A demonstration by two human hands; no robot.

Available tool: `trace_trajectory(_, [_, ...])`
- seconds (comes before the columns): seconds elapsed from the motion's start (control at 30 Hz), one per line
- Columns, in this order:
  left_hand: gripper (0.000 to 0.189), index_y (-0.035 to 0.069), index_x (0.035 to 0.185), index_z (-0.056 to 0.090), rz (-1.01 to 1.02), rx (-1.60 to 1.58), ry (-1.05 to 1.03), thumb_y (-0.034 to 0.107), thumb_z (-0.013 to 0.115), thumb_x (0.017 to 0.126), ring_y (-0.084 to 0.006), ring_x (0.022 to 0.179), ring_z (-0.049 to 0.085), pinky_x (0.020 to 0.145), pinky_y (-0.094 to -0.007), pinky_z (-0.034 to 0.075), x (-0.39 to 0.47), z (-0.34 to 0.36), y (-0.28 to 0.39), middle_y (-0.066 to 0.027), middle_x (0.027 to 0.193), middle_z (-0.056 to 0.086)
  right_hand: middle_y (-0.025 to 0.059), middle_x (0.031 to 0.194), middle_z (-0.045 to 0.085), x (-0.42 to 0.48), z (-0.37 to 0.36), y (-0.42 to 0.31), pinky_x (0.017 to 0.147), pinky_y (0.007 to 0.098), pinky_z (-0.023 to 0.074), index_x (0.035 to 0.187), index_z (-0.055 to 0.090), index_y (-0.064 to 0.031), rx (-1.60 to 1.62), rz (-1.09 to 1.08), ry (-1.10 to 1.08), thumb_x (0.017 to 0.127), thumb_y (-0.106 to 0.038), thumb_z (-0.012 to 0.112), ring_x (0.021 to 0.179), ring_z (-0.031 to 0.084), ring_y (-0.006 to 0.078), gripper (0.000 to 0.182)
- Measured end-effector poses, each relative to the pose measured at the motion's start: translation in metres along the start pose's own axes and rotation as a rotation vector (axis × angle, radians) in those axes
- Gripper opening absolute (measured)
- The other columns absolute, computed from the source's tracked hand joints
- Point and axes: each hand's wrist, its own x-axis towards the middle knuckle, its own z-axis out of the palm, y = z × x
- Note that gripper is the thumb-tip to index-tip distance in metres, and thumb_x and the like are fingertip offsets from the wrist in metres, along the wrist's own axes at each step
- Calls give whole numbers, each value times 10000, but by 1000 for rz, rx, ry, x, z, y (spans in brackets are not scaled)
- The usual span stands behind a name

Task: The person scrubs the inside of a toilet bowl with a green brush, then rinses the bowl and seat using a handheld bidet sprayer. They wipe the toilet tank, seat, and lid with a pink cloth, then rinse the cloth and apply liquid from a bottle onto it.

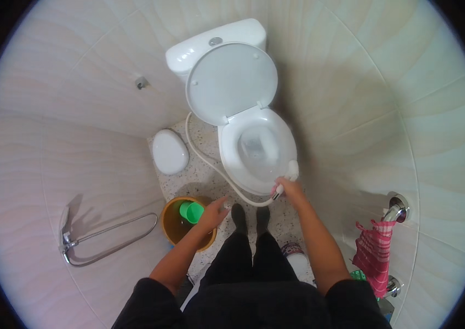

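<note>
My right hand [285,189] grips the handle of a white bidet sprayer [293,169], whose head is over the front right rim of the toilet bowl [232,154]. From its lower end a white hose [220,172] curves left across the floor and back behind the toilet. My left hand [217,209] is held out with its fingers apart and nothing in it. Near it stands an orange-brown bucket [170,230] with a green mug [192,212] inside. The toilet lid [232,82] is raised against the cistern [216,45].
A white lidded bin [170,152] stands left of the toilet. On the left wall is a shower mixer with a looped metal hose [113,246]. A red checked cloth [374,255] hangs from a chrome grab rail [396,207] at right. A wall tap [141,82] sticks out at back left.
</note>
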Motion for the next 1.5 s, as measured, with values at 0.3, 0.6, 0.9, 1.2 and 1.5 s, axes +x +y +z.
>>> trace_trajectory(0.3, [523, 33, 1341, 500, -16, -100, 365, 212, 651, 873, -341, 1204, 544, 997, -375, 427, -108, -30, 3, -213, 1285, 571, 125, 675, 657, 46, 52, -30, 522, 323, 572, 794, 610, 6, -270, 56, -192, 746, -160, 635, 559, 671, 219, 175])
trace_trajectory(0.6, [521, 36, 1338, 511, -30, -142, 473, 182, 666, 863, -353, 1190, 553, 994, -382, 428, -154, -37, -4, -239, 1264, 578, 132, 683, 657, 54, 115, 3, 504, 351, 566, 837, 612, 23, -403, 101, -257, 719, -183, 641, 535, 658, 227, 239])
trace_trajectory(0.9, [537, 45, 1351, 500, -64, -96, 454, 173, 678, 861, -348, 1188, 552, 999, -384, 428, -170, -62, -30, -251, 1277, 563, 84, 687, 666, 35, 146, 68, 505, 332, 518, 822, 629, -31, -379, 222, -289, 744, -216, 636, 584, 671, 199, 200])
trace_trajectory(1.2, [541, 49, 1360, 491, 37, -64, 350, 170, 668, 862, -336, 1206, 540, 1019, -384, 412, -153, -78, -40, -216, 1307, 555, 87, 690, 679, 19, 142, 153, 519, 356, 496, 809, 632, -18, -241, 306, -127, 749, -205, 628, 589, 678, 212, 196])
trace_trajectory(1.5, [541, 55, 1369, 486, 72, -32, 278, 157, 664, 868, -324, 1229, 527, 1028, -371, 404, -136, -100, -27, -203, 1326, 547, 124, 710, 663, -23, 101, 163, 564, 376, 539, 793, 591, -14, 116, 316, 39, 771, -186, 601, 607, 680, 249, 173])
